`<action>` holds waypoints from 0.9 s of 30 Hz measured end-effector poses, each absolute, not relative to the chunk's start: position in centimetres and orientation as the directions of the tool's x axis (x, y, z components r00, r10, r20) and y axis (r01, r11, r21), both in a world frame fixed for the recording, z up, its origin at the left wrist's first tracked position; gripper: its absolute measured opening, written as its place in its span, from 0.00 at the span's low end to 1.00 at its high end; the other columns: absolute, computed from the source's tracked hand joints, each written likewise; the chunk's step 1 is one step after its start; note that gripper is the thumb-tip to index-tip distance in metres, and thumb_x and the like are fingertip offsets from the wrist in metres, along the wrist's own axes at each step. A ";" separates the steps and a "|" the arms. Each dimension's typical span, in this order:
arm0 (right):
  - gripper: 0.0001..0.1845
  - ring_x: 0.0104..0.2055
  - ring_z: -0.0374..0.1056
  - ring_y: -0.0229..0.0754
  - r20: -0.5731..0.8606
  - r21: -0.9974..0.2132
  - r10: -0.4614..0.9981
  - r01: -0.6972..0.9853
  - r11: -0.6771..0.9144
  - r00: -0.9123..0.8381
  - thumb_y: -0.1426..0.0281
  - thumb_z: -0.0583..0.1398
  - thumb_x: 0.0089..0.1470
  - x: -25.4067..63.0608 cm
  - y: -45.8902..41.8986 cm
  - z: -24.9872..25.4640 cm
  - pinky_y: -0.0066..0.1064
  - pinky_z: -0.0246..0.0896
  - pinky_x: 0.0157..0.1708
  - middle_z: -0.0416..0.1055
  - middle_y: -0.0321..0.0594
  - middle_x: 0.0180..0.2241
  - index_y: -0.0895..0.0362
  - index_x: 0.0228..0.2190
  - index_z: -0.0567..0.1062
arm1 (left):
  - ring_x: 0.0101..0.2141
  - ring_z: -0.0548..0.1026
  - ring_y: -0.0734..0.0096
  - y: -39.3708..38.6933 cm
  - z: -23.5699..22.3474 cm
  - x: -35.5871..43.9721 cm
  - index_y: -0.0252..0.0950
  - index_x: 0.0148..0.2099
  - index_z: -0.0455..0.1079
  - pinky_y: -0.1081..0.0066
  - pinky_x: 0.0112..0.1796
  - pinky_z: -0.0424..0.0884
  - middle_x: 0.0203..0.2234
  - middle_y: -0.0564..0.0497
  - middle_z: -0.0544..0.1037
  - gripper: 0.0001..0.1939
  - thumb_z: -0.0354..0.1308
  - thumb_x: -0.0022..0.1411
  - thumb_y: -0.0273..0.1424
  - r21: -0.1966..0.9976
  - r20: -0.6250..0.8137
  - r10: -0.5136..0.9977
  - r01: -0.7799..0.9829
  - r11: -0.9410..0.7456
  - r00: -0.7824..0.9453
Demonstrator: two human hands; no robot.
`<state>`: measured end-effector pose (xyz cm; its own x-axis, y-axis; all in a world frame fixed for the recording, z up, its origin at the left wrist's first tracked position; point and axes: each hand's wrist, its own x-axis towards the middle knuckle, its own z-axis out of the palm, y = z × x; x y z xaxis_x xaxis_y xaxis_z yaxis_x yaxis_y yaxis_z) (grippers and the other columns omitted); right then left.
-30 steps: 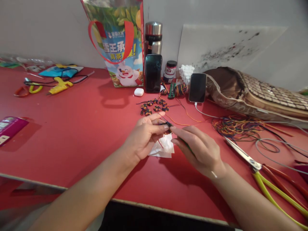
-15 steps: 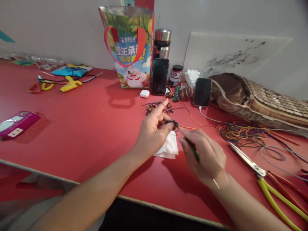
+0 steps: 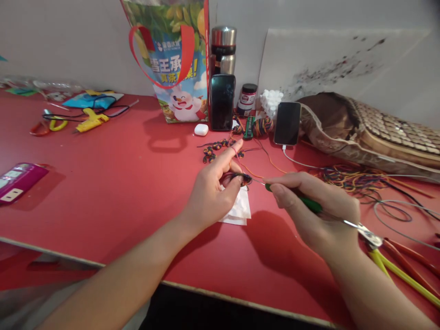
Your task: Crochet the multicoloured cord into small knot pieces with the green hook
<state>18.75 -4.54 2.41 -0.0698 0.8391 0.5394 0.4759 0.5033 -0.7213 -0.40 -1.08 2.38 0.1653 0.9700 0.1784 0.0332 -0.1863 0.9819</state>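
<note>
My left hand (image 3: 211,195) pinches a small dark multicoloured crochet piece (image 3: 246,179) between thumb and fingers, its index finger stretched out with a reddish yarn strand (image 3: 236,150) passing over it. In my right hand (image 3: 321,229) is a crochet hook (image 3: 311,204) with a green handle, its thin metal tip reaching left to the piece. The far metal end of the hook sticks out behind the hand. A curled multicoloured crocheted strip (image 3: 216,146) lies just beyond my left fingers. Beneath the left hand is a white paper sheet (image 3: 240,206), partly covered.
Large scissors (image 3: 371,238) lie at the right, partly behind my right wrist, near a loose yarn tangle (image 3: 354,178). At the back stand a gift bag (image 3: 182,64), a black phone (image 3: 222,103), a charging phone (image 3: 287,123) and a jar (image 3: 246,100). A yellow glue gun (image 3: 91,120) lies left.
My right hand has moved right, drawing the hook away from my left hand, so its metal shaft and green handle show more. The whole view has shifted slightly.
</note>
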 end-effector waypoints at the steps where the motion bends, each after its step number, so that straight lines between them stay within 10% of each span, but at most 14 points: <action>1: 0.06 0.21 0.67 0.36 0.509 -0.755 0.859 0.449 0.478 -0.057 0.71 0.66 0.63 19.1 -4.4 2.5 0.27 0.61 0.22 0.74 0.33 0.22 0.52 0.35 0.85 | 0.33 0.73 0.69 -1.1 2.4 -0.5 0.38 0.67 0.72 0.68 0.39 0.69 0.31 0.53 0.78 0.31 0.61 0.62 0.21 0.980 0.182 0.966 0.044 -0.193 0.186; 10: 0.15 0.17 0.54 0.33 0.100 -0.993 0.991 -0.069 0.094 -0.094 0.59 0.75 0.51 20.3 -2.5 3.6 0.27 0.46 0.16 0.63 0.32 0.15 0.57 0.26 0.83 | 0.38 0.80 0.66 -0.8 3.0 -1.0 0.38 0.64 0.76 0.66 0.45 0.75 0.33 0.51 0.81 0.29 0.63 0.62 0.20 0.987 0.122 0.926 -0.139 -0.076 0.358; 18: 0.16 0.16 0.54 0.32 0.101 -0.975 0.985 -0.213 0.071 -0.136 0.57 0.74 0.52 19.4 -2.6 3.1 0.25 0.40 0.16 0.64 0.32 0.15 0.57 0.28 0.83 | 0.33 0.79 0.70 -0.6 2.8 -0.8 0.39 0.58 0.81 0.67 0.42 0.74 0.29 0.53 0.80 0.25 0.70 0.58 0.22 0.948 0.022 0.929 -0.302 0.098 0.369; 27: 0.09 0.20 0.61 0.34 0.237 -0.919 0.970 -0.335 0.209 -0.044 0.60 0.70 0.60 17.5 -3.9 2.0 0.27 0.55 0.19 0.70 0.32 0.20 0.52 0.37 0.86 | 0.32 0.79 0.71 -1.2 2.8 0.1 0.41 0.55 0.83 0.66 0.44 0.75 0.28 0.54 0.80 0.25 0.73 0.54 0.23 0.879 -0.001 0.956 -0.455 0.140 0.292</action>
<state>17.51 -3.88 1.97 -0.0444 0.9704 0.2374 -0.3347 0.2094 -0.9187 0.08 -1.19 2.77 0.2921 0.9564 -0.0011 -0.4550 0.1400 0.8794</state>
